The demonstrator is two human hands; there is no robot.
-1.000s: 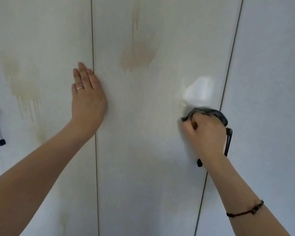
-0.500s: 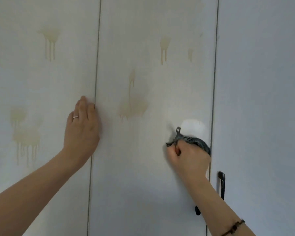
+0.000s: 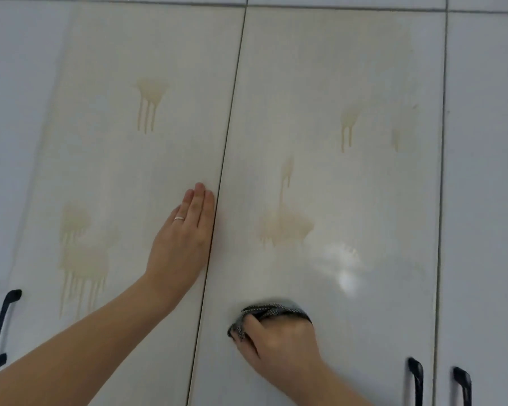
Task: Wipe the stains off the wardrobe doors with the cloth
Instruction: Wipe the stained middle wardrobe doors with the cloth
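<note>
Two white wardrobe doors fill the view, the left door (image 3: 115,171) and the middle door (image 3: 349,68), split by a dark seam. Brown drip stains mark both: a large blotch (image 3: 285,227) and a small drip (image 3: 348,124) on the middle door, a drip (image 3: 150,104) and a big run (image 3: 81,259) on the left one. My right hand (image 3: 279,344) grips a bunched grey patterned cloth (image 3: 272,313) against the middle door, below the blotch. My left hand (image 3: 188,235) rests flat on the left door beside the seam, fingers straight.
Black door handles sit low: one on the middle door (image 3: 416,382), one on the far right door (image 3: 464,388), and one at the left edge (image 3: 2,326). A glossy wet patch (image 3: 346,276) shines right of the cloth.
The view has tilted up and pulled back, showing more of the doors. My right hand has dragged the cloth down and left, away from the shiny patch. My left hand stays flat by the seam.
</note>
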